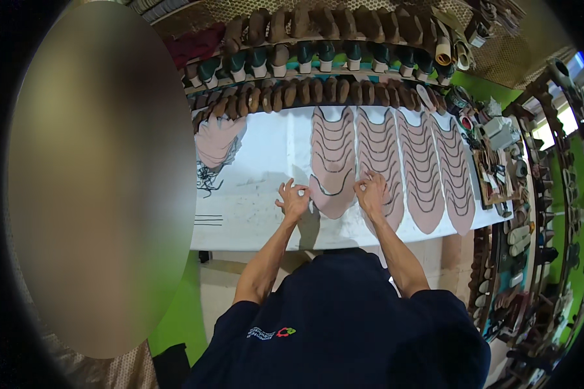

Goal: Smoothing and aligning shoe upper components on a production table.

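The nearest pink shoe upper piece (334, 206), a curved cut-out with a dark strip along its inner edge, lies at the front of the leftmost overlapping row. My left hand (294, 201) pinches at its left tip, thumb and forefinger together and the other fingers spread. At the opposite tip, my right hand (371, 194) is closed in a similar pinch, partly over the neighbouring row (384, 162). Whatever lies right between the fingertips is too small to make out clearly. Two more rows of such pieces (424, 194) extend to the right.
The white table (259, 162) carries a pile of pink pieces (217, 139) and tangled black strips (206, 178) at left. Three straight dark strips (207, 220) lie near its front left. Shoe lasts (305, 94) line shelves behind. Tools and boxes (496, 149) crowd the right end.
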`<state>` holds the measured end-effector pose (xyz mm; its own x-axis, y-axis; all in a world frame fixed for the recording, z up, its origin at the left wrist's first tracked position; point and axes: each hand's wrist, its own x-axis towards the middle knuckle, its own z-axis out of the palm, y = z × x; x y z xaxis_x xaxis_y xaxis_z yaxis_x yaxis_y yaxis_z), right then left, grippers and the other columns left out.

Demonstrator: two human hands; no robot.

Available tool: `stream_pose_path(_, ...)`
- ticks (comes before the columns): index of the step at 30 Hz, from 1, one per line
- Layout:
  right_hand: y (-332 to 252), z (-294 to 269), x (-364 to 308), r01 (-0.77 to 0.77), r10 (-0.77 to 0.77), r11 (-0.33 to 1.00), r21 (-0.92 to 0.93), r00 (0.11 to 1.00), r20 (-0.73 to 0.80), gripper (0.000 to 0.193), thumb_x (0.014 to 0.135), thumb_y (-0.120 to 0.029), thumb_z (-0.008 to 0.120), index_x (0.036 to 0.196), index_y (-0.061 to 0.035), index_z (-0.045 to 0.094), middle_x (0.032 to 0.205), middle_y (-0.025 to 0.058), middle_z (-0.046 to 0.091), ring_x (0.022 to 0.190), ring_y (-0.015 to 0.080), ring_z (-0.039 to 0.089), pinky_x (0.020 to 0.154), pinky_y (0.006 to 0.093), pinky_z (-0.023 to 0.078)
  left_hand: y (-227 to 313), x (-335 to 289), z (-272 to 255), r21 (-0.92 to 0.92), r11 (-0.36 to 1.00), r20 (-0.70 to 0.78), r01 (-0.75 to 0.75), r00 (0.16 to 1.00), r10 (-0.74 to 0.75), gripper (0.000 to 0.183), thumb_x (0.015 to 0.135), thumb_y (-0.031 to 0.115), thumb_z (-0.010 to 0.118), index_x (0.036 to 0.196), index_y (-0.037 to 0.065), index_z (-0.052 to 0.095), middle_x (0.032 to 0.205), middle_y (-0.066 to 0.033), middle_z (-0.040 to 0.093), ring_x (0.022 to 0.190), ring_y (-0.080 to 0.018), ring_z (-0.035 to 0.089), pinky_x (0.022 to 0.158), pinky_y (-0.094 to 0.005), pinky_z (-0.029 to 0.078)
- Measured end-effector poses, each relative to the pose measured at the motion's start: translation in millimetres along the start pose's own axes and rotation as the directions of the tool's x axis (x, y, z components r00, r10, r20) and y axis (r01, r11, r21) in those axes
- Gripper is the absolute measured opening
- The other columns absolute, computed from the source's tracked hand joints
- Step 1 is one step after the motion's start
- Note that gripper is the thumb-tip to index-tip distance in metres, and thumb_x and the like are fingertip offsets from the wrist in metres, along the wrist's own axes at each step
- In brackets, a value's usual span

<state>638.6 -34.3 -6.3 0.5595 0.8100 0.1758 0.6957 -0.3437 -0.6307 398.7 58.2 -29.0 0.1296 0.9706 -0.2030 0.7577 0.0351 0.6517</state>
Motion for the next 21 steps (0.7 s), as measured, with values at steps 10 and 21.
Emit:
stream_pose_path(10, 9.8, 14.1, 43.3, 0.009, -0.008, 1.000, -0.017, 0.999, 0.044, 0.022, 0.080, -0.029, 0.077, 0.087, -0.0095, 0.083, 0.140, 0.0149, 0.064, 0.138, 0.0368, 0.047, 0.115, 0.0524, 0.029, 11.1, 46.4, 31.5, 0.016, 1.000, -0.067, -0.002, 0.998, 0.003, 0.021, 0.083, 0.035, 0.076, 0.099, 0.022, 0.081, 0.163, -0.0138, 0.046, 0.157, -0.0458, 0.019, 0.106, -0.0893, 0.012)
stream_pose_path(21, 16.6, 19.6, 55.8, -0.011, 0.016, 0.998, -0.057, 0.996, 0.082, 0.015, 0.080, -0.023, 0.078, 0.083, -0.0081, 0.082, 0.141, 0.0130, 0.062, 0.143, 0.0364, 0.041, 0.119, 0.0605, 0.019, 15.9, 54.0, 46.5, 0.086, 0.996, -0.114, 0.023, 0.993, -0.013, 0.020, 0.087, 0.034, 0.076, 0.098, 0.019, 0.081, 0.166, -0.0159, 0.039, 0.157, -0.0474, 0.015, 0.104, -0.0902, 0.010)
